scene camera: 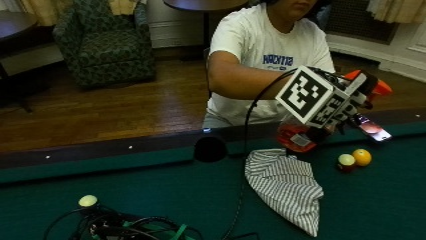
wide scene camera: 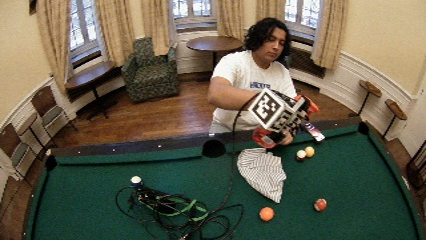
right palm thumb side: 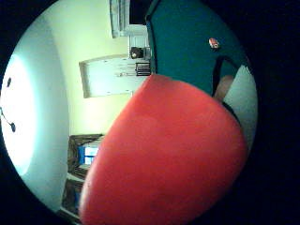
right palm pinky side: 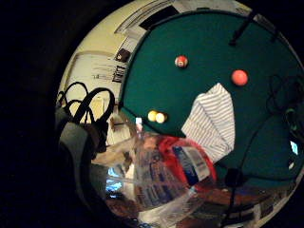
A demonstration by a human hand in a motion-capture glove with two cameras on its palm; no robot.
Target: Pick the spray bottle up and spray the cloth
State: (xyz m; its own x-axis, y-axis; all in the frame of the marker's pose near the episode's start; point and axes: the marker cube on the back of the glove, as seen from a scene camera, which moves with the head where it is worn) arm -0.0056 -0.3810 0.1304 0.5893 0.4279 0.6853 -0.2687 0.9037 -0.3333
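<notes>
The cloth (scene camera: pixel 286 186) lies on the pool table (scene camera: pixel 166 195), near the rail where the person stands. The right hand (scene camera: pixel 333 107) holds the spray bottle (scene camera: pixel 297 138) above the cloth's rail-side end. Two billiard balls (scene camera: pixel 354 159) rest touching, just beside the cloth.

the person (scene camera: pixel 266 50), at the upper centre of the outside view, wears a white short-sleeved t-shirt (scene camera: pixel 253 35) with small dark blue lettering (scene camera: pixel 279 60) across the chest. the forearms are bare below the sleeves. the right hand (scene camera: pixel 333 117), at the right of the frame, wears a black glove with black straps. dark curly hair (wide scene camera: pixel 256 30) shows in the wide outside view.
</notes>
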